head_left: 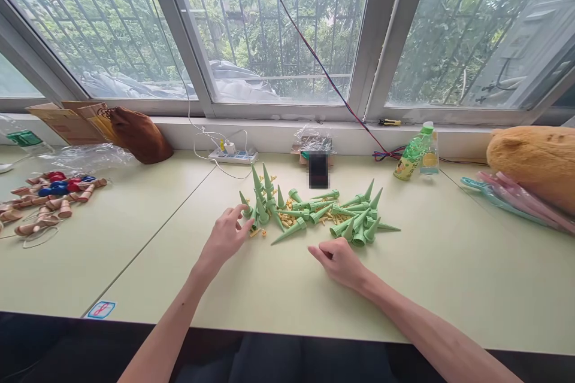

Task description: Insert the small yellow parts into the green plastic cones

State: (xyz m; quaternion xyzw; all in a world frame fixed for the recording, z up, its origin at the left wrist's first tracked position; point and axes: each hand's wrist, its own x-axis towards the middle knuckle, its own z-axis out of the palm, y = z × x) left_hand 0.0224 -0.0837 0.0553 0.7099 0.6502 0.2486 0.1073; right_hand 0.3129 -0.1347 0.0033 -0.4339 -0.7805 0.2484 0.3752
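Note:
Green plastic plant watering spikes (pixel 294 232) lie in a loose pile in the middle of the table, several of them standing point up at the left. Small yellow plastic pieces (pixel 290 219) are scattered among them. My left hand (pixel 226 233) is at the left end of the pile, fingers bent and apart, the fingertips close to an upright spike (pixel 245 202); whether they touch it I cannot tell. In front of the right-hand cluster of spikes (pixel 359 224), my right hand (pixel 341 262) is closed, and its curled fingers hide anything inside.
Wooden kendama toys (pixel 58 191) and a brown pouch (pixel 139 134) are at the left. Behind the pile are a power strip (pixel 233 157) and a dark pixelated object (pixel 318 169). A green bottle (pixel 411 152), plastic bags (pixel 516 197) and a plush toy (pixel 534 161) are at the right.

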